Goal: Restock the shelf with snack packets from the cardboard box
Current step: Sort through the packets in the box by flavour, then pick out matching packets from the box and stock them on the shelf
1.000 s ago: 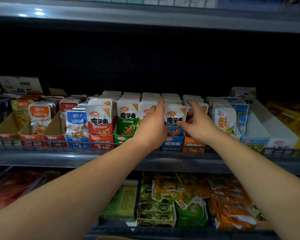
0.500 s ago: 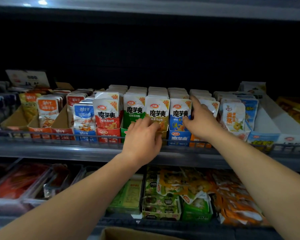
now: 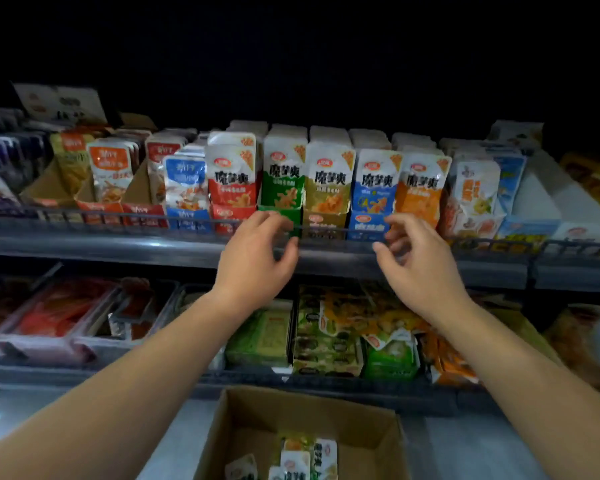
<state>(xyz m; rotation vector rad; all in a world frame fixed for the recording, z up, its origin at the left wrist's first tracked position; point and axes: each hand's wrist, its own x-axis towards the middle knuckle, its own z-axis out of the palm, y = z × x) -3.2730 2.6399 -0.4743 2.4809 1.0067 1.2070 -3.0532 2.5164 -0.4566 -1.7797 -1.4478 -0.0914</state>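
— Is anything held?
— Nothing; left hand (image 3: 257, 261) and right hand (image 3: 421, 271) are seen empty, fingers loose, just below the shelved snack packets (image 3: 329, 181).
— The cardboard box (image 3: 257, 420)?
— Seen beneath, seemingly with packets inside.

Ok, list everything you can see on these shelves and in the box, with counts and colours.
Red packet: one at front, red-white, upper shelf.
Green packet: one at front, green-white, right of red.
Olive packet: one, olive-white, right of green.
Blue packet: one, blue-white, right of olive.
Orange packet: one, orange-white, right of blue.
Trays: several, red, lower shelf, left.
Cardboard box: one, brown, below shelves.
Box packets: a few, white and yellow, inside box.
Left hand: one, empty, near green packet.
Right hand: one, empty, near blue packet.
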